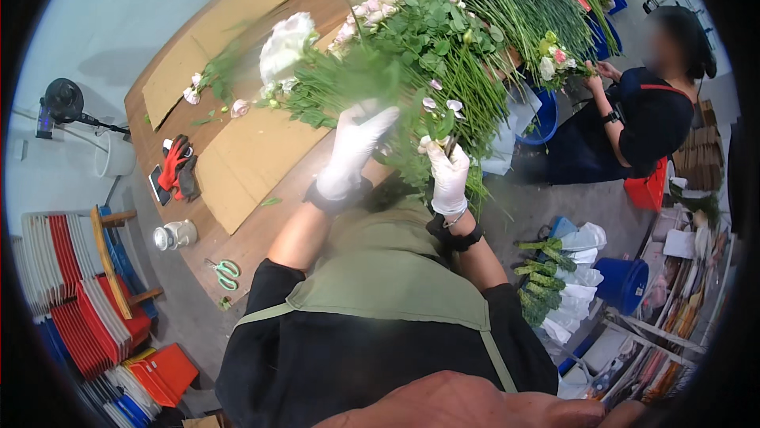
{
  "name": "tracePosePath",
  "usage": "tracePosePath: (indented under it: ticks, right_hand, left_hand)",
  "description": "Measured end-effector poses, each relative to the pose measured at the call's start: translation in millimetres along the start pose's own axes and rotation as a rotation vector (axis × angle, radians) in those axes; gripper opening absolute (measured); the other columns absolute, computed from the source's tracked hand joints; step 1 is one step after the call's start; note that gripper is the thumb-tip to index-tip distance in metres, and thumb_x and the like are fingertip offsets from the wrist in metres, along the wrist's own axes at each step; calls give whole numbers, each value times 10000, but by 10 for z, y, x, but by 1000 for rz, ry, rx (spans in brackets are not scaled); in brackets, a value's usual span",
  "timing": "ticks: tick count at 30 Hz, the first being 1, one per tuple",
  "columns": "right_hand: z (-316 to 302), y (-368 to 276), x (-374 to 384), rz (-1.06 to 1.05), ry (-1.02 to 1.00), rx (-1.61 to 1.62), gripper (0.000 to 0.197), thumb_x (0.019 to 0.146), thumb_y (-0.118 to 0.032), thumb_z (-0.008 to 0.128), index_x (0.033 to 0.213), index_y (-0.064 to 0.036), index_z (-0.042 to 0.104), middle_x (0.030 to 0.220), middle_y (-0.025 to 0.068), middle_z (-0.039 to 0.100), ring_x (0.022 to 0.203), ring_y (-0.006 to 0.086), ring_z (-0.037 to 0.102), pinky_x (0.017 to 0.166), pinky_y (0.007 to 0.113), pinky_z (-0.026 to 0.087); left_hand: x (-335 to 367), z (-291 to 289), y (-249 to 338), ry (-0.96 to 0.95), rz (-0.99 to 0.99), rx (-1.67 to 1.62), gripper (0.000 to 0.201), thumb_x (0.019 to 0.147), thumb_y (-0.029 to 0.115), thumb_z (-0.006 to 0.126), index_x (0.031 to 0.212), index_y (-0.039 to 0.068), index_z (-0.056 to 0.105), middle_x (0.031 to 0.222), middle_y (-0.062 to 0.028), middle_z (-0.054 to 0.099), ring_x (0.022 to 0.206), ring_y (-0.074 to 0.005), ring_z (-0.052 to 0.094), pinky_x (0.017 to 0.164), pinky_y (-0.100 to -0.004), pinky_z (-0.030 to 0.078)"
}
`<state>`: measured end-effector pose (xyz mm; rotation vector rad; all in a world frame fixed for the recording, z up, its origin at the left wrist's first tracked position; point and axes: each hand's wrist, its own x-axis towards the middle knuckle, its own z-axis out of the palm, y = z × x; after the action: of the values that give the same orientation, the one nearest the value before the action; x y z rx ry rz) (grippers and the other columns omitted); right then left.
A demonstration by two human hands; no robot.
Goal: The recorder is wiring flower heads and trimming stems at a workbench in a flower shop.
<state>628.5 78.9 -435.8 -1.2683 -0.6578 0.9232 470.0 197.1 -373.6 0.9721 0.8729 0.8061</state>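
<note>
My left hand (352, 155), in a white glove, is closed around green stems, with blurred leaves above it. A large white blossom (286, 46) rises up and to the left of that hand, blurred; how its stem reaches the fingers is hard to see. My right hand (448, 178), also gloved in white, has its fingers pinched together beside leaves and pale petals (453, 107). What it grips is too small to make out. Just beyond both hands lies a heap of pale pink roses (378, 5) with leafy green stems (467, 83) on the table.
Cardboard sheets (249, 163) cover parts of the wooden table (237, 250). Red-and-grey work gloves (179, 168), a phone (158, 184), a jar (175, 235) and green-handled scissors (226, 273) lie at left. A co-worker (645, 115) holds a bouquet (554, 58) at right, near a blue bucket (543, 119).
</note>
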Motion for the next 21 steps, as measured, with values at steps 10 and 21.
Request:
tracePosePath:
  ticks: [10,21]
  right_hand:
    - [-38,76,4,18,-21,101,131,1032,-88,663,1157,-52,643,978,58,730,775,89,637,688,224,485]
    - [115,-574,372,-23,-51,307,132,1050,-178,615,977,-84,673,829,-33,642,508,-14,319,459,193,208]
  left_hand:
    - [3,86,-78,-12,88,-5,275,933,141,792,1176,32,721,958,29,728,794,-46,615,716,-225,484]
    - [-136,49,-746,-227,-18,-45,663,882,109,793,1476,6,517,1376,-93,618,1254,-169,562,1084,-316,447]
